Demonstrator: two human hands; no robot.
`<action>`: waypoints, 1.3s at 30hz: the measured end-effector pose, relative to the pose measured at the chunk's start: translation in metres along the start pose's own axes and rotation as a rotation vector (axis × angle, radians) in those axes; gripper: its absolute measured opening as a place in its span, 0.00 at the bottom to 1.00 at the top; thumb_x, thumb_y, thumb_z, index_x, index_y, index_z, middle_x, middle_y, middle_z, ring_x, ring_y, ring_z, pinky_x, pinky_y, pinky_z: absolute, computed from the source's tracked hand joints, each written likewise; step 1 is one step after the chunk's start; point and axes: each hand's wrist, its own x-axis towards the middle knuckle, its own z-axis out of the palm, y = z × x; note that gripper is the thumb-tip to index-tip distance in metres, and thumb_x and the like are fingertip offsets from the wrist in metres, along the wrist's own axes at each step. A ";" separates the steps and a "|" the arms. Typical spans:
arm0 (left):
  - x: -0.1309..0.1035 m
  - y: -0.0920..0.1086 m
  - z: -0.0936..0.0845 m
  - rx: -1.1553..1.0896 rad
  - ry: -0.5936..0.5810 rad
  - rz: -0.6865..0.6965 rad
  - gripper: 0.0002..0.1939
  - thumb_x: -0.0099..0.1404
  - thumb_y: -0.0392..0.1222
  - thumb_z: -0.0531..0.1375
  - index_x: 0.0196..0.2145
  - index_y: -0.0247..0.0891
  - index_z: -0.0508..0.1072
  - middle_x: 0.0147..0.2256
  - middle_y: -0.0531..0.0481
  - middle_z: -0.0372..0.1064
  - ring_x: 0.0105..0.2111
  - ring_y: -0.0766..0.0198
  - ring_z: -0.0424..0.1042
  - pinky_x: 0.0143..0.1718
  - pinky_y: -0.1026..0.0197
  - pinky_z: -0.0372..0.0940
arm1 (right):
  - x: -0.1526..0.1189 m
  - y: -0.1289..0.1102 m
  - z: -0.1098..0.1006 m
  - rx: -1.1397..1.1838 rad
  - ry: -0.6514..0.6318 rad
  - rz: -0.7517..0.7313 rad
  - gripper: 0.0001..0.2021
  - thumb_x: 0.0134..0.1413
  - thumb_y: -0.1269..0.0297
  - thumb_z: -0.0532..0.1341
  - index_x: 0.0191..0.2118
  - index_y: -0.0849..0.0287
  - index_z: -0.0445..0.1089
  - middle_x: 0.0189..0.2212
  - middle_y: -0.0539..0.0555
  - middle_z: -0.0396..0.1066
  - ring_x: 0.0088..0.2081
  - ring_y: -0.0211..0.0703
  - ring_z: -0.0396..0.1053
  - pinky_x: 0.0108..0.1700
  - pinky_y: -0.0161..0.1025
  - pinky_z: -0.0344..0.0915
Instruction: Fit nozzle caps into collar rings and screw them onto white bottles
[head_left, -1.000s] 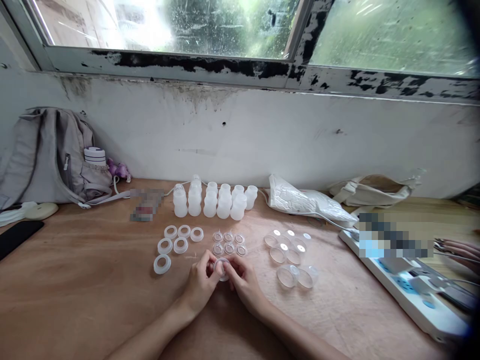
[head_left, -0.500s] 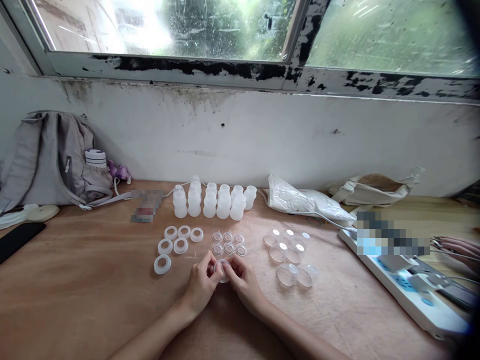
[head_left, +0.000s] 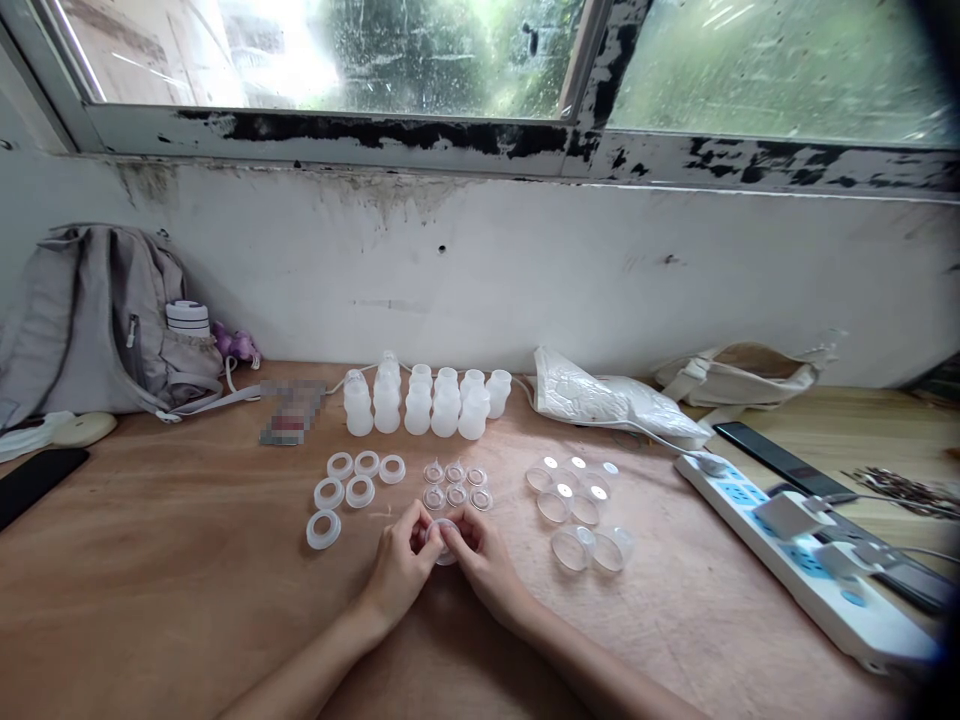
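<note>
- Stained white wall (head_left: pixel 525 270) rose behind a brown wooden table (head_left: pixel 187 570), below a window (head_left: pixel 390 60) cut off by the top edge.
- At the near middle, the person's left hand (head_left: pixel 403 555) and right hand (head_left: pixel 484 555) met, thumbs and fingertips pinched on one clear round piece (head_left: pixel 445 559); both forearms ran out of view.
- Thumbs covered much of that piece, the curled fingers were partly hidden, and whether it was one part or two fitted together could not be told.
- Just beyond the hands lay two rows of small clear fittings (head_left: pixel 456 495), their shapes hard to make out.
- Left of these sat six whitish rings (head_left: pixel 323 546); to the right, transparent cups (head_left: pixel 553 508) nearly melted into the tabletop.
- Frosted bottles (head_left: pixel 418 412) stood farther off near the wall, front ones partly hiding those behind.
- Far left, blurring masked a packet (head_left: pixel 292 408), and the edge cut off a backpack (head_left: pixel 71 320).
- Right, plugs hid part of a power strip (head_left: pixel 892 625).
</note>
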 end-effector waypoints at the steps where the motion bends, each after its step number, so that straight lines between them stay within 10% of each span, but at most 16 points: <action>1: 0.000 0.000 0.000 -0.002 -0.004 -0.004 0.08 0.60 0.41 0.51 0.24 0.39 0.58 0.18 0.59 0.57 0.17 0.71 0.59 0.19 0.69 0.53 | 0.000 0.001 0.000 -0.011 0.000 -0.005 0.13 0.52 0.56 0.56 0.27 0.61 0.64 0.21 0.48 0.65 0.23 0.35 0.62 0.25 0.31 0.58; 14: -0.001 0.003 -0.001 0.030 0.039 0.060 0.08 0.59 0.39 0.53 0.37 0.39 0.63 0.30 0.51 0.68 0.25 0.67 0.68 0.27 0.67 0.62 | 0.000 0.002 -0.001 -0.096 0.066 -0.059 0.04 0.52 0.66 0.55 0.35 0.58 0.60 0.23 0.47 0.62 0.23 0.34 0.59 0.25 0.32 0.58; 39: -0.002 0.001 -0.001 0.003 0.024 0.018 0.08 0.61 0.44 0.51 0.29 0.38 0.62 0.21 0.56 0.62 0.20 0.69 0.63 0.21 0.68 0.58 | -0.002 0.000 0.000 -0.125 0.053 -0.078 0.08 0.54 0.62 0.54 0.29 0.58 0.63 0.19 0.48 0.63 0.21 0.35 0.59 0.22 0.32 0.55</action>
